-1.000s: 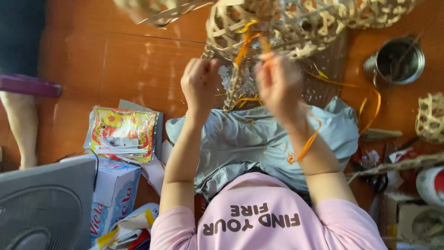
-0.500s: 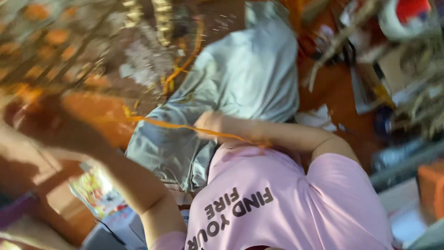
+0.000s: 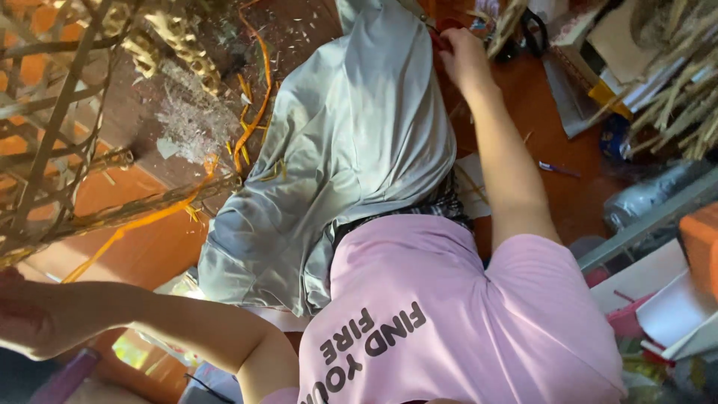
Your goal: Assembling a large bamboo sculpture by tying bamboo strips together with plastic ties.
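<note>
The right hand (image 3: 461, 54), at 1 o'clock, closes its fingers on a small red object (image 3: 441, 36) on the floor. The left hand (image 3: 26, 318), at 8 o'clock, touches the woven bamboo frame (image 3: 67, 135) with orange strips (image 3: 142, 222); its fingers I cannot tell.

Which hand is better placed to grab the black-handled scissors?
Right, probably. The right hand is stretched out to the floor just beside the scissors. The left hand is far off, by the woven bamboo frame.

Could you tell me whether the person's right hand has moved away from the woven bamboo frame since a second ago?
Yes. The right hand has left the woven bamboo frame and reached across the grey cloth to the cluttered floor.
</note>
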